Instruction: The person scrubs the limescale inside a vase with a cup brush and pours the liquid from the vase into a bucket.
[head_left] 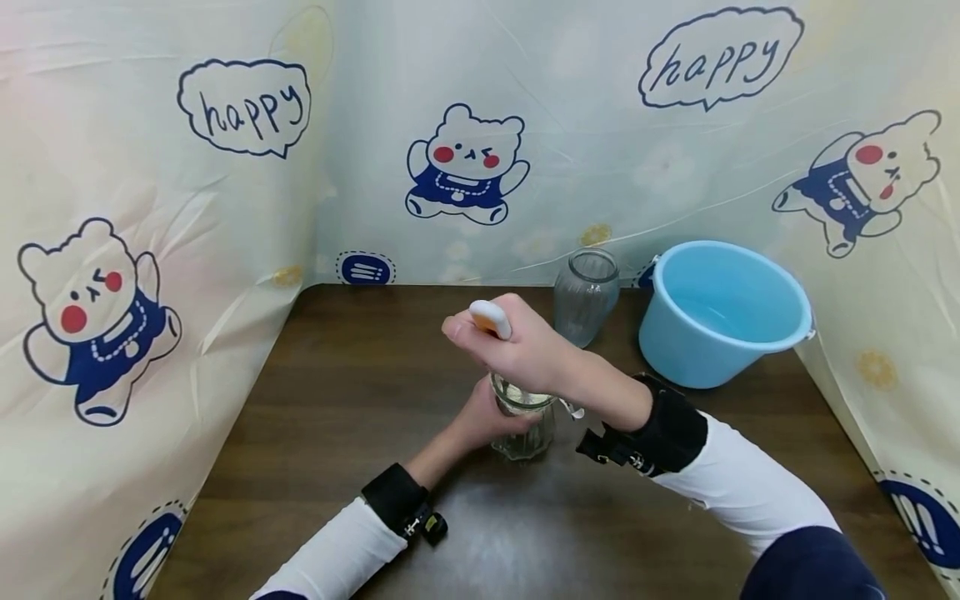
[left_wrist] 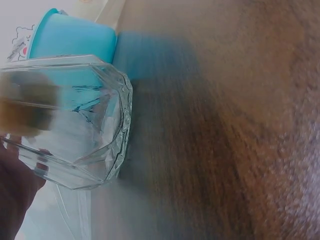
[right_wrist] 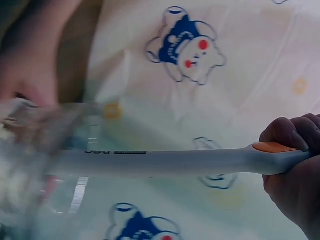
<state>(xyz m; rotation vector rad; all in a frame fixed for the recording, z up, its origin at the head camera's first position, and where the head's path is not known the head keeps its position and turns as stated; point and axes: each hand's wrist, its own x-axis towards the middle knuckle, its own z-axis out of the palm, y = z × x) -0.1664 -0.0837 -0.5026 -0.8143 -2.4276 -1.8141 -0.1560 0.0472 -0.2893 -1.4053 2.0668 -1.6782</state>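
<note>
My left hand (head_left: 483, 417) grips a clear faceted glass jar (head_left: 527, 446) low over the middle of the dark table. Above its mouth, my right hand (head_left: 528, 350) is curled round the grey-white and orange handle of a bottle brush (head_left: 491, 319). In the right wrist view the long brush handle (right_wrist: 200, 162) runs into the jar, whose near end is blurred. Through the glass in the left wrist view, the brush head (left_wrist: 30, 102) is a blurred yellow-brown patch inside the jar.
Behind my right hand stands a second glass jar (head_left: 587, 304) near the table's back edge. A light-blue bucket (head_left: 705, 358) stands at the back right. Patterned cloth (head_left: 360, 167) surrounds the brown table (head_left: 330, 417) at the back and sides.
</note>
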